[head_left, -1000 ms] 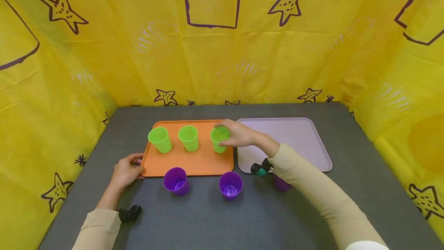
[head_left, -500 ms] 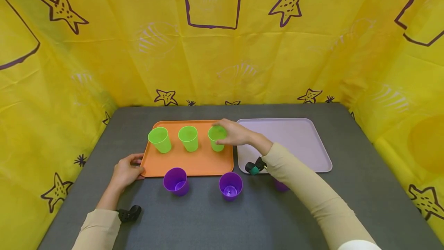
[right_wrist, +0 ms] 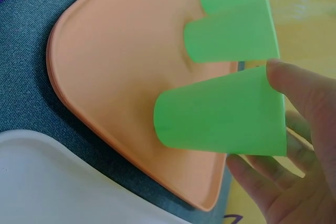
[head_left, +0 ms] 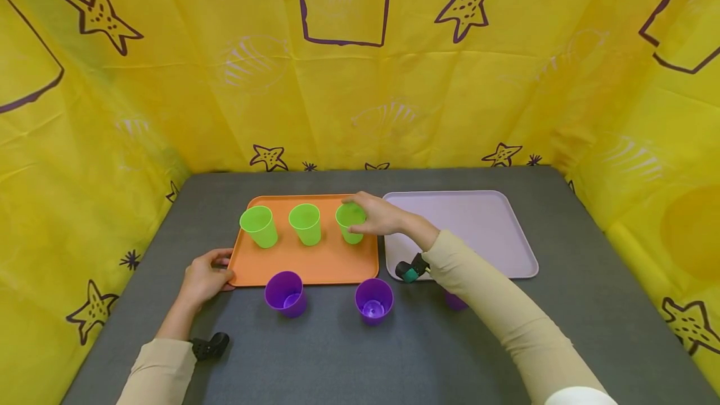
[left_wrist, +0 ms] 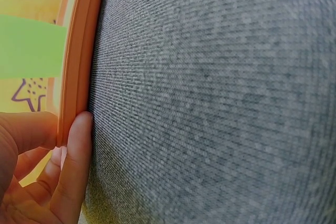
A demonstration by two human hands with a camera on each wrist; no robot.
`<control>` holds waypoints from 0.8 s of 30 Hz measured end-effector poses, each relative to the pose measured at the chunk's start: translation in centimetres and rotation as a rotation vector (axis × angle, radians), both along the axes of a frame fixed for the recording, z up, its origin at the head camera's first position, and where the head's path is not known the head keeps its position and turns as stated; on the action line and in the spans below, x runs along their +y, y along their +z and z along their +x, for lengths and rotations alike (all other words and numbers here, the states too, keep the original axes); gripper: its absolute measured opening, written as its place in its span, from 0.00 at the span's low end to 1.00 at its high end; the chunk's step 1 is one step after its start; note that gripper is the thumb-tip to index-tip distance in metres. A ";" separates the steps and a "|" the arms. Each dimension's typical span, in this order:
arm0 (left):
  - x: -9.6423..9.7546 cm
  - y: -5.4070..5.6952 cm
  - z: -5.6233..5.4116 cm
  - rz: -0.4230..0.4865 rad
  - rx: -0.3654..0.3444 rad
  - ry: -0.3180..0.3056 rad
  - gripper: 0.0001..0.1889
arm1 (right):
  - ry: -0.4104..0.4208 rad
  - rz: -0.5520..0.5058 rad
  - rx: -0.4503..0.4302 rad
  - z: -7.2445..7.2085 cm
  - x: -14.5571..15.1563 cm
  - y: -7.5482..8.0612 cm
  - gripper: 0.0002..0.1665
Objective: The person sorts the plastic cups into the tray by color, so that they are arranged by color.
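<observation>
The right hand (head_left: pixel 382 216) has carried the rightmost green cup (head_left: pixel 350 224) slightly leftward on the orange tray (head_left: pixel 315 261), fingers still wrapped around its rim, apparently just set down, while the left hand (head_left: pixel 205 277) pinches the tray's corner.

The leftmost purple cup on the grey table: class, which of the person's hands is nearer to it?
Left. The left hand grips the orange tray's near corner, just left of that purple cup; the right hand holds a green cup farther back.
</observation>
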State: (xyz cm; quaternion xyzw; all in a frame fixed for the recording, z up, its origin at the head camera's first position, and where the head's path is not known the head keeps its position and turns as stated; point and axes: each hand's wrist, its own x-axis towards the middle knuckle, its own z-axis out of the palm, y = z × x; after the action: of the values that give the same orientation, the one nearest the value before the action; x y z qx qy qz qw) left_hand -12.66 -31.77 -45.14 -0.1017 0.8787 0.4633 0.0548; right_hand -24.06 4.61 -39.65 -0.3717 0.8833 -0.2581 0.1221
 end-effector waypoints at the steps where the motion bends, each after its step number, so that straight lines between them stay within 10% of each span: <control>1: 0.0 0.0 0.0 -0.001 0.000 0.000 0.29 | 0.001 0.002 -0.003 0.0 0.0 0.0 0.38; 24: 0.0 0.0 -0.1 0.013 0.029 -0.009 0.28 | 0.050 -0.016 0.074 1.2 3.2 3.8 0.38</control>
State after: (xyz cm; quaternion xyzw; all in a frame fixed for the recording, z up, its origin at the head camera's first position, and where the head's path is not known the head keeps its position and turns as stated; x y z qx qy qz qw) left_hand -12.76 -31.76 -45.16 -0.0907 0.8769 0.4699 0.0450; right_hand -22.89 7.80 -35.81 -0.4041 0.8756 -0.2480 0.0928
